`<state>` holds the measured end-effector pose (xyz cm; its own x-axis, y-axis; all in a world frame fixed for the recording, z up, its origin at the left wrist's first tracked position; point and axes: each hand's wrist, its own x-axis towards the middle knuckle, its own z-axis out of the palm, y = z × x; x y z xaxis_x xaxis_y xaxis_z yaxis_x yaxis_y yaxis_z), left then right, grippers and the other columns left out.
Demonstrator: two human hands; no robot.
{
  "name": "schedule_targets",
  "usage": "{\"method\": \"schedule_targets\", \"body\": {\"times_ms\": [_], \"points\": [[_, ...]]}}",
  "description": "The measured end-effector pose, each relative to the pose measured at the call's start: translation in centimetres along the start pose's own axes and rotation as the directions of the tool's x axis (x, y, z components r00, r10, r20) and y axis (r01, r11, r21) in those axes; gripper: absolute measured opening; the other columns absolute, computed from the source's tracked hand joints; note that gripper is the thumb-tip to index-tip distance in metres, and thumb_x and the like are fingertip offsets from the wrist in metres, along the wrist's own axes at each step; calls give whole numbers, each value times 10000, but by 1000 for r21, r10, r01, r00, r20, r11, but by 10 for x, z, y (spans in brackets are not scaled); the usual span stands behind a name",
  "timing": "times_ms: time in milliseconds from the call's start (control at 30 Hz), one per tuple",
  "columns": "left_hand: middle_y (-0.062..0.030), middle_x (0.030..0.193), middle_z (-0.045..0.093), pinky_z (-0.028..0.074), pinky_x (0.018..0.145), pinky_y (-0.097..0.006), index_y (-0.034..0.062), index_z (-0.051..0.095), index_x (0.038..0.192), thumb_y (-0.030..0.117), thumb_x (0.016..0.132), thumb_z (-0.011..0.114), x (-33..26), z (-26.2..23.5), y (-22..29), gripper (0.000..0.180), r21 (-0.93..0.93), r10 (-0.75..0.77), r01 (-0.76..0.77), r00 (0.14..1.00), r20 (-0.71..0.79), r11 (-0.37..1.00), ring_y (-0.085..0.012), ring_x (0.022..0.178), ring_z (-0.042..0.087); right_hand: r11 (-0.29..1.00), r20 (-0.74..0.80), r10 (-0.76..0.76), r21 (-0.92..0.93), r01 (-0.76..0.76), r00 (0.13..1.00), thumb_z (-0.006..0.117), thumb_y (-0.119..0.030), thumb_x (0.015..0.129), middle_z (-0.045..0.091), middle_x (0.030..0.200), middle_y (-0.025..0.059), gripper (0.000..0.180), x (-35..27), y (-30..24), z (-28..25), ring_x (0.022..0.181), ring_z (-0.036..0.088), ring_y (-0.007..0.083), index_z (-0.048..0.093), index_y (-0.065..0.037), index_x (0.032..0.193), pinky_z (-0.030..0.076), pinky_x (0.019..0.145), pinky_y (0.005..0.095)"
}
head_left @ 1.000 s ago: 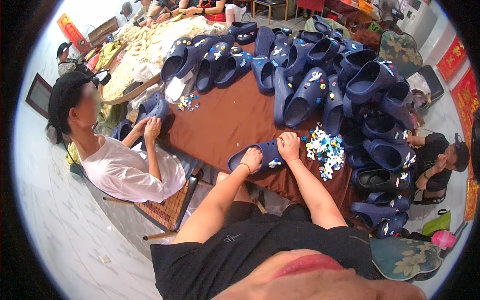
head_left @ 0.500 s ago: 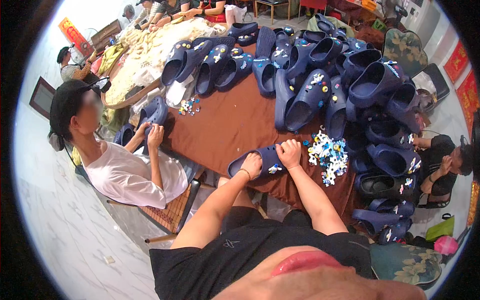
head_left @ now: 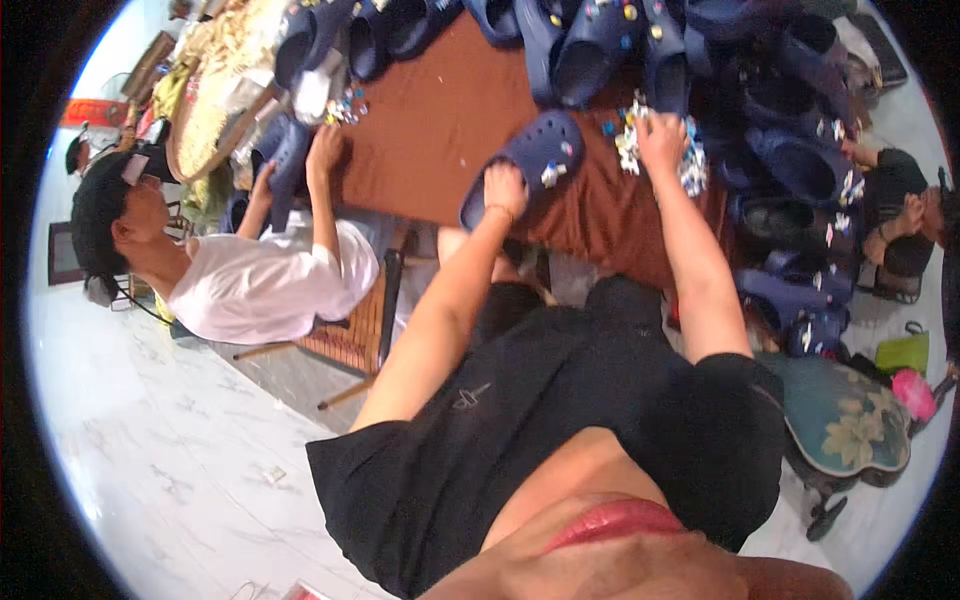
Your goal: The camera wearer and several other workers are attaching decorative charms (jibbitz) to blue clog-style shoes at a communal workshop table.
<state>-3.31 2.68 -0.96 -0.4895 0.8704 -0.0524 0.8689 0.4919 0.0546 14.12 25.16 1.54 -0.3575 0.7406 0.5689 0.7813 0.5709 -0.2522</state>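
A navy clog [head_left: 541, 150] with round vent holes lies tilted at the near edge of the table. A small white-and-blue charm [head_left: 553, 175] is on its upper, toward my side. My left hand [head_left: 505, 190] grips the clog, its fingers reaching into the foot opening and partly hidden there. Farther right, my right hand [head_left: 661, 142] is down in a heap of small white, blue and yellow shoe charms [head_left: 694, 170]. Its fingers are bent together among the pieces, and what they hold is too small to make out.
A brown cloth [head_left: 420, 135] covers the table. Navy clogs with charms [head_left: 600, 60] crowd its far and right sides. At left, a seated person in white [head_left: 270, 280] holds another navy clog [head_left: 287, 150] near a small charm pile [head_left: 347, 107]. Someone in black [head_left: 900, 200] sits at right.
My right hand has left the clog's toe and moved right into the charm heap. The clog has turned, its toe pointing farther away. The view has tipped downward; the neighbour's hand reaches to the small pile.
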Motion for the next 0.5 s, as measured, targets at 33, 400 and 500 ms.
{"method": "schedule_targets", "body": {"times_ms": [33,400,500], "points": [[-126,953,551,350,848,-369,52,601,821,270,692,577,-3,7,0,255,45,26,-17,979,-204,999,-257,964,479,1000,-33,4,24,-3,999,524,-344,745,551,899,55,227,2,2,-5,880,479,272,623,-140,740,353,750,429],[-135,1016,525,301,911,-386,36,582,892,253,713,547,-7,9,1,283,-59,-9,2,991,-131,998,-270,1025,438,728,60,-470,591,348,881,478,-69,725,547,949,140,180,-41,-85,6,936,491,297,562,-36,880,391,814,387],[-148,1011,520,302,910,-391,19,577,915,241,717,534,-10,7,4,300,-24,2,-4,995,-98,1000,-272,1019,443,772,78,-427,550,319,901,465,4,669,507,1053,148,343,-74,-100,3,1005,456,308,540,-8,1003,371,879,377]]}}
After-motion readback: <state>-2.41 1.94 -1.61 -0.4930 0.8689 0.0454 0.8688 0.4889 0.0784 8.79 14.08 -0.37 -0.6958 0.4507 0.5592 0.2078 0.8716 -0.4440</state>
